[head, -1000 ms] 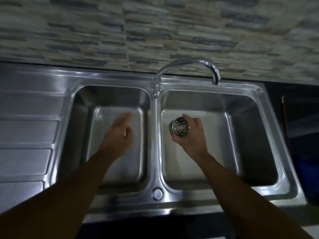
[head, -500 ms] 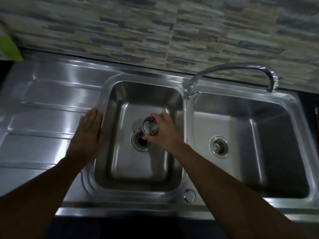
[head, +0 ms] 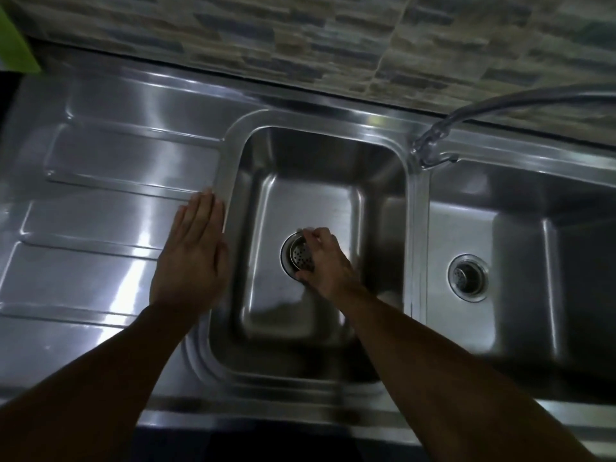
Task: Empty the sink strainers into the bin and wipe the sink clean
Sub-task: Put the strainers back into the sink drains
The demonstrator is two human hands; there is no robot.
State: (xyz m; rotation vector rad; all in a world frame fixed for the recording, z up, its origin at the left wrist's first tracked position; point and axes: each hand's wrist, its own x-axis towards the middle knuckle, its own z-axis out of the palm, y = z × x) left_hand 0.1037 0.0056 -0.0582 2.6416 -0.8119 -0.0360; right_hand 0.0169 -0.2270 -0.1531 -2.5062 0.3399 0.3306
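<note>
Two strainers are in view, and only one is in your grasp. Your right hand (head: 325, 261) reaches down into the left basin (head: 253, 181), thumb and fingers curled round the strainer (head: 301, 258) and pinching its rim from the near right side. The perforated cup sits just under your fingertips (head: 308, 233), in the mouth of the drain ring (head: 287, 258). Its holes show to the left of your knuckles. Your hand hides the right edge, so you cannot tell from here whether it is fully seated.

A pinch on the rim makes sense. The cup is small and slick, and a grip from above keeps it level over the hole so it neither jams nor drops askew.

Your left hand (head: 193, 258) holds nothing. It lies flat on the drainboard (head: 100, 228), its fingers (head: 203, 215) straight and close together, their right edge touching the raised lip of the sink (head: 413, 228). That looks like a brace, taking your weight while you lean over the basin.

The second strainer (head: 465, 277) rests in the right basin (head: 533, 228), well off to the right of your right hand, with nothing touching it. The faucet (head: 433, 145) arcs away beyond your fingertips, toward the wall. A green object (head: 16, 45) shows at the far corner past your left fingers.

No bin and no cloth are visible, so the wiping seems yet to come.
</note>
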